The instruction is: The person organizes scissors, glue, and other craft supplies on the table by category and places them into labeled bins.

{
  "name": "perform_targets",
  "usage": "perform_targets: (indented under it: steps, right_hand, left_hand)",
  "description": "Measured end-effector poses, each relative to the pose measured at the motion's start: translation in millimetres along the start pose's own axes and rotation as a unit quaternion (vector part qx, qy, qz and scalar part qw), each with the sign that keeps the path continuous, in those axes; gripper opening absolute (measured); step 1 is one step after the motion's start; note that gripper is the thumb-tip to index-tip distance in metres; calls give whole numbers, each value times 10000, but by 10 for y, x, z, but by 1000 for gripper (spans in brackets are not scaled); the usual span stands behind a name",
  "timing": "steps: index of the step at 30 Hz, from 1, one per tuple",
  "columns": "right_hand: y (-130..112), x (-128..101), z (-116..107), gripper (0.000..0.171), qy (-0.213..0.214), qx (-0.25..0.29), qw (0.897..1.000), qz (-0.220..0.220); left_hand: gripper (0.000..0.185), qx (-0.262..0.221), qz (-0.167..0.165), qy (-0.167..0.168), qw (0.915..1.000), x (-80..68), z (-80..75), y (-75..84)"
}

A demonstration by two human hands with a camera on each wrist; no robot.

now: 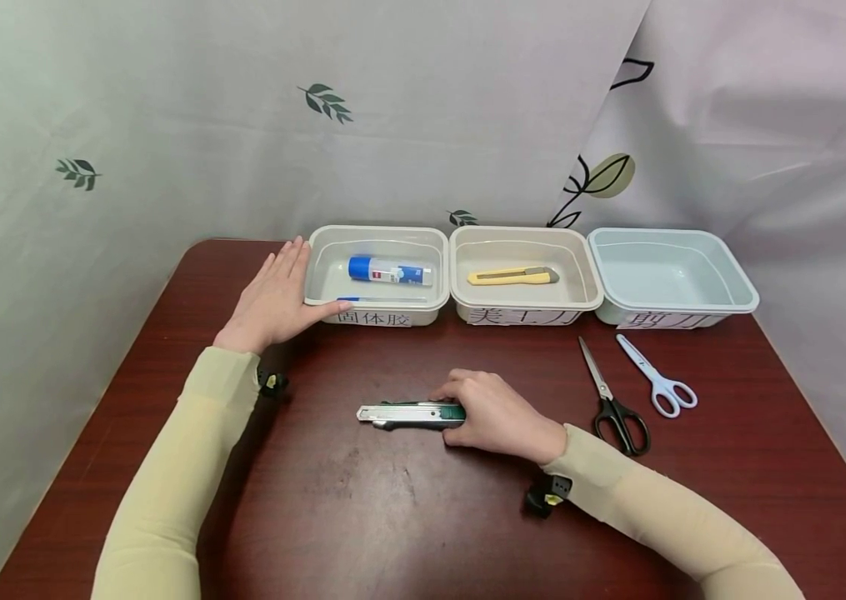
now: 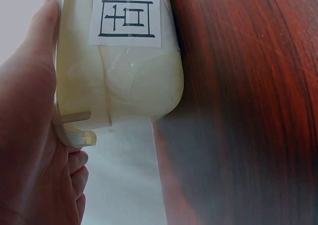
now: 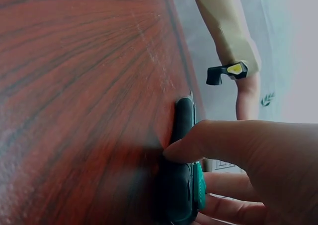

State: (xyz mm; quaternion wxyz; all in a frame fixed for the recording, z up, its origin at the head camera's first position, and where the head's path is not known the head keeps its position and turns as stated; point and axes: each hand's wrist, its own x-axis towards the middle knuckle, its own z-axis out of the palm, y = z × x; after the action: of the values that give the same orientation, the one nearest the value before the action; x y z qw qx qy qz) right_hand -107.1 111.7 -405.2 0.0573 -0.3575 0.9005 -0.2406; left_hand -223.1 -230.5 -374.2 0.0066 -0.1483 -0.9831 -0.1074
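Note:
A green and silver utility knife [image 1: 407, 414] lies on the dark red table [image 1: 362, 508] in front of me. My right hand [image 1: 471, 412] grips its green end, thumb on the near side and fingers over the far side. In the right wrist view the thumb and fingers of the right hand [image 3: 194, 173] pinch the knife's dark body [image 3: 183, 130]. My left hand [image 1: 280, 292] lies flat with straight fingers against the left wall of the leftmost cream bin [image 1: 377, 235]. The left wrist view shows that left hand [image 2: 30, 135] touching the bin's side [image 2: 134, 76].
The left bin holds a blue and white glue stick [image 1: 390, 270]. A middle cream bin [image 1: 523, 236] holds a yellow utility knife [image 1: 513, 275]. A pale blue bin [image 1: 673, 237] stands at the right. Black scissors [image 1: 613, 400] and white scissors [image 1: 655, 375] lie before it.

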Motion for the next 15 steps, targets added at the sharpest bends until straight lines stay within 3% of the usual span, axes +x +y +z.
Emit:
perform_targets:
  steps: [15]
  right_hand:
    - [69, -33, -35, 37, 238, 47, 9993, -270]
  left_hand:
    - [123, -51, 24, 1, 10000, -7, 3, 14]
